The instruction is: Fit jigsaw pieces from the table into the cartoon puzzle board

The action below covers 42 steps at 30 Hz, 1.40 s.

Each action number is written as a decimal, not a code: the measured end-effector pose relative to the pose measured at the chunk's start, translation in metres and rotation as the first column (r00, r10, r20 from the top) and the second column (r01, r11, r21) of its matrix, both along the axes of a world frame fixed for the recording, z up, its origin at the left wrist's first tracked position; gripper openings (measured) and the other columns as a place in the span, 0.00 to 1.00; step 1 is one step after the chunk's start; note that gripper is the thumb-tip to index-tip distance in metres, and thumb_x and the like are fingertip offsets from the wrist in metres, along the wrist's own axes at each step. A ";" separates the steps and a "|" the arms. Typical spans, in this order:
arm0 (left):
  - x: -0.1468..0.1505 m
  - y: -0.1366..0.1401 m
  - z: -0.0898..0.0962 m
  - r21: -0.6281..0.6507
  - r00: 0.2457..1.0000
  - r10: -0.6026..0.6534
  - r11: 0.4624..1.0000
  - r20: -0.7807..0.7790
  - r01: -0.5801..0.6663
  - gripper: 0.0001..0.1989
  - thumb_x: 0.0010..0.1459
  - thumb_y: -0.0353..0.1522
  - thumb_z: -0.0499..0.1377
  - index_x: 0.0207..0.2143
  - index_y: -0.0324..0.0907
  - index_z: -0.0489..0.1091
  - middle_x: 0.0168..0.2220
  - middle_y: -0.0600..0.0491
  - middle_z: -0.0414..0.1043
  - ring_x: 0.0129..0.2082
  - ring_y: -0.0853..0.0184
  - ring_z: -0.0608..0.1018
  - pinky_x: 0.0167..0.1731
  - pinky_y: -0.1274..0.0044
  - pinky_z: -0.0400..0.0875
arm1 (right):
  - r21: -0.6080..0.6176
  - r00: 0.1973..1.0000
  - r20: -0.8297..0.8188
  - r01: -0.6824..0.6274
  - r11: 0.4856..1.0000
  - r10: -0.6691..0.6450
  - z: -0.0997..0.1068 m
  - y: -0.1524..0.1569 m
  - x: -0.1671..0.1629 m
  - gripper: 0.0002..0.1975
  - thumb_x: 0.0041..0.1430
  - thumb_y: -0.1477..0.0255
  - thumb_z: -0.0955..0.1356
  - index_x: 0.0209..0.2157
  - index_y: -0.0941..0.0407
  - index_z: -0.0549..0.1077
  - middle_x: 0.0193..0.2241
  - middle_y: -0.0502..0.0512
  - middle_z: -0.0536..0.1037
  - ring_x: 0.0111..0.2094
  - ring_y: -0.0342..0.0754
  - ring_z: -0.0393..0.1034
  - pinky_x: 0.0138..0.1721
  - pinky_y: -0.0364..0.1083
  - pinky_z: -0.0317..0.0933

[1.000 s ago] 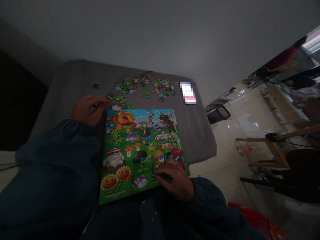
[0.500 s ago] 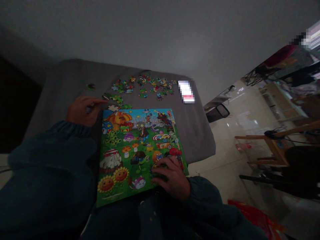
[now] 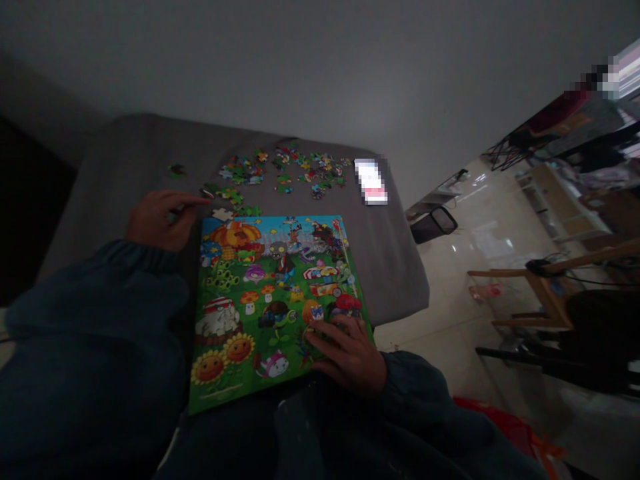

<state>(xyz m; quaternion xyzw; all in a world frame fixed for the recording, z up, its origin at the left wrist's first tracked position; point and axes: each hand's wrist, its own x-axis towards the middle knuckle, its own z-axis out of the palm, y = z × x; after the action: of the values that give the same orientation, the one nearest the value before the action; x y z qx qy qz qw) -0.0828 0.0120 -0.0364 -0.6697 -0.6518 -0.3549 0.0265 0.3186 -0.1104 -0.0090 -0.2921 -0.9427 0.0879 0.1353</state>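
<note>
A colourful cartoon picture board, green with a blue strip along its top, lies at the near edge of the grey-covered surface. My right hand rests on its lower right part, fingers spread and holding nothing. Beyond the board's upper left corner is my left hand, its fingers drawn together in a pinch. Its fingertips are beside a dark puzzle piece with a white edge; what is between them, if anything, is too dark to make out. Close by lie a pale puzzle piece and green puzzle pieces.
Loose puzzle pieces are scattered behind the board, with another heap of pieces to their right. One piece lies apart at left. A lit phone is near the right edge. A wall stands behind.
My right hand has shifted slightly right over the board, and its fingers look more stretched out. My left hand keeps its pinch beside the pieces. The whole view has shifted a little.
</note>
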 end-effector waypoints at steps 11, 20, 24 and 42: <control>0.000 0.001 -0.001 0.000 1.000 0.005 1.000 -0.002 -0.005 0.11 0.63 0.32 0.54 0.42 0.42 0.76 0.40 0.53 0.76 0.35 0.70 0.74 0.39 0.76 0.70 | -0.024 1.000 -0.012 -0.009 1.000 0.009 0.002 -0.002 -0.003 0.19 0.63 0.62 0.65 0.53 0.55 0.70 0.53 0.51 0.72 0.48 0.54 0.59 0.45 0.52 0.53; 0.000 0.000 0.000 -0.012 1.000 0.015 1.000 -0.007 -0.015 0.12 0.62 0.33 0.54 0.42 0.42 0.76 0.40 0.53 0.76 0.35 0.69 0.74 0.40 0.75 0.70 | 0.033 0.999 0.009 -0.048 0.998 0.048 -0.003 0.001 0.001 0.16 0.62 0.62 0.66 0.51 0.48 0.72 0.54 0.51 0.71 0.51 0.53 0.59 0.46 0.51 0.54; 0.002 0.000 0.000 -0.031 1.000 0.030 0.999 -0.001 -0.030 0.12 0.62 0.33 0.54 0.43 0.43 0.75 0.42 0.54 0.75 0.36 0.69 0.74 0.41 0.75 0.70 | 0.083 0.992 0.053 -0.119 0.989 0.115 -0.003 0.008 0.004 0.18 0.62 0.61 0.66 0.53 0.48 0.70 0.55 0.51 0.70 0.50 0.52 0.59 0.46 0.52 0.54; -0.008 0.001 0.001 -0.089 0.999 -0.044 0.995 0.020 0.046 0.17 0.63 0.37 0.49 0.43 0.43 0.75 0.43 0.49 0.75 0.42 0.61 0.76 0.44 0.69 0.71 | 0.116 0.985 -0.055 -0.157 0.981 0.164 0.066 0.066 -0.009 0.15 0.63 0.70 0.65 0.51 0.53 0.71 0.47 0.51 0.76 0.48 0.49 0.64 0.46 0.50 0.59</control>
<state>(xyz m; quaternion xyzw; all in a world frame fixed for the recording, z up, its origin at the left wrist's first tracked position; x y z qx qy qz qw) -0.0903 0.0134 -0.0355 -0.6814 -0.6520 -0.3321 -0.0172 0.3097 -0.0448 0.0569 -0.2041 -0.9618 0.0554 0.1739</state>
